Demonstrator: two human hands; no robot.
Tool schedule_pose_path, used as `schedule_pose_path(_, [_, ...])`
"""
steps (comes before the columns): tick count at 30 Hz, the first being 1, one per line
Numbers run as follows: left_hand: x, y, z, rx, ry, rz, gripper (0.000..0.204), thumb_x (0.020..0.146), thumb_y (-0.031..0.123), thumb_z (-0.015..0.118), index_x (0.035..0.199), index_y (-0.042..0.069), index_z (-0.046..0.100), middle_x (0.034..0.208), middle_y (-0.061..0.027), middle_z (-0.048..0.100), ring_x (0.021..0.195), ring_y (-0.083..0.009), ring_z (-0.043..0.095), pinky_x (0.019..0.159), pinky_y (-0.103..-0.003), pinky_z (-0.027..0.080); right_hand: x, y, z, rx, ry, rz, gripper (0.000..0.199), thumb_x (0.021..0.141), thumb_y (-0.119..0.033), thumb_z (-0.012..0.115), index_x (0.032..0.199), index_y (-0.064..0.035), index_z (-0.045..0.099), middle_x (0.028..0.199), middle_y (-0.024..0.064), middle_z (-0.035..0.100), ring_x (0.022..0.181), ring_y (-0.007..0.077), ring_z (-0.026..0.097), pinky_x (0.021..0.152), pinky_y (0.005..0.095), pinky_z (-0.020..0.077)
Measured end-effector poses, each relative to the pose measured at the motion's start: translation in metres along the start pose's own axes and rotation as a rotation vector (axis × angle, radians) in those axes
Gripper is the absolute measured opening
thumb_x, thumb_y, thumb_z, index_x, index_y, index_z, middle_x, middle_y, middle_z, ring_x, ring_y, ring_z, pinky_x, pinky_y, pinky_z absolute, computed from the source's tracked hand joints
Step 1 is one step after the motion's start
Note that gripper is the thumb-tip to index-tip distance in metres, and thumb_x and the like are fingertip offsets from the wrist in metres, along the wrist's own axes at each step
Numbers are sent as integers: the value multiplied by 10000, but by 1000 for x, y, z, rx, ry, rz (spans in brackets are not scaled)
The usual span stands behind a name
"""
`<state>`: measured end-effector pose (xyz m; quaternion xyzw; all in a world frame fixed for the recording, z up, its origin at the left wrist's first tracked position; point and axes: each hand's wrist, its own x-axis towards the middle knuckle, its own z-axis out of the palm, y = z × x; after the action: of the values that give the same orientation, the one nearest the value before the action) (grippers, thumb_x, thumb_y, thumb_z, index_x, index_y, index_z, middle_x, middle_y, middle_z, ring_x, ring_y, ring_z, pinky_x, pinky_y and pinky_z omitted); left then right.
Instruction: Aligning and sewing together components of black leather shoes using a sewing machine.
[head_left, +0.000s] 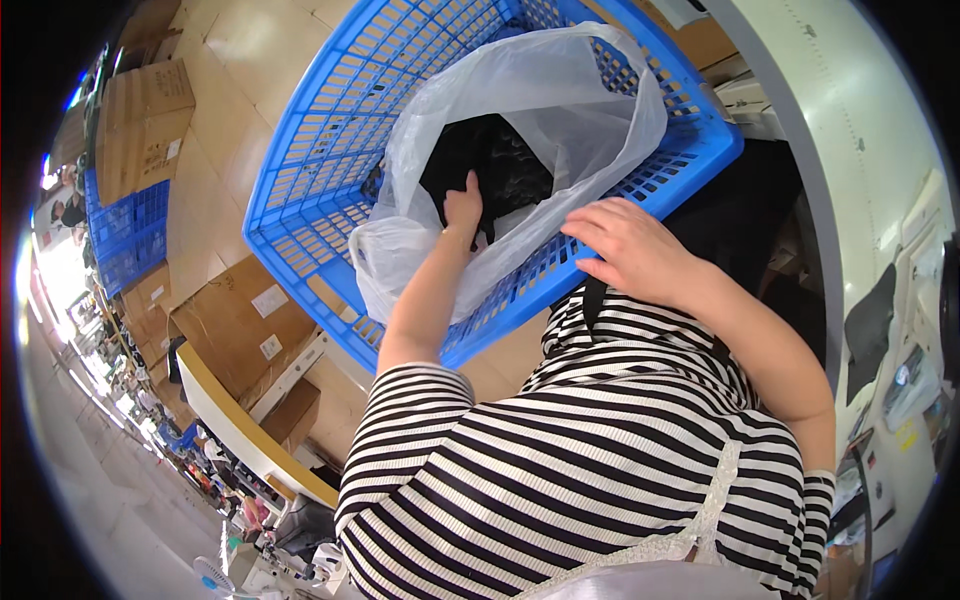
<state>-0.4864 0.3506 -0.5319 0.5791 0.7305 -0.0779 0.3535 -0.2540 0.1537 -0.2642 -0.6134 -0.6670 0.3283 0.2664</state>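
Note:
A blue plastic basket [300, 190] stands in front of me, lined with a clear whitish plastic bag [615, 140]. Black pieces that look like cloth [515, 165] lie inside the bag. My left hand [463, 207] reaches down into it with one digit stretched out and the other fingers curled at the black cloth, partly hidden by it. At the near right side of the basket is my right hand [632, 248], its fingers stretched out over the rim and the bag's edge, holding nothing.
To the right runs a pale work table [830, 120] with a grey edge. On the left are cardboard boxes [145, 125], a stacked blue crate [130, 230] and a yellow-edged table [250, 440]. A dark shape [740, 225] sits between basket and right table.

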Motion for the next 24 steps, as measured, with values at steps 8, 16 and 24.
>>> schedule_pose_path(8, [-41,13,71,-146,-268,-318,1102,752,821,363,1414,-57,285,1435,-290,317,1344,-378,325,1091,-423,280,14,33,22,-79,-217,81,382,805,-254,666,1087,-4,601,1086,133,612,1057,290,561,972,409,397])
schedule_pose_path(16, [-17,-122,27,-518,-674,-351,1085,769,832,331,1449,-7,229,1463,-240,298,1364,-337,297,1110,-416,231,14,33,22,-48,-116,79,262,801,-235,663,965,-34,622,887,99,630,903,267,598,835,391,456])
schedule_pose_path(24, [10,-33,51,-861,-787,-567,898,779,788,422,1414,153,391,1424,-97,432,1320,-308,362,1080,-552,208,7,43,20,-33,-88,154,241,804,-207,653,962,-28,626,901,105,645,908,274,607,820,397,470])
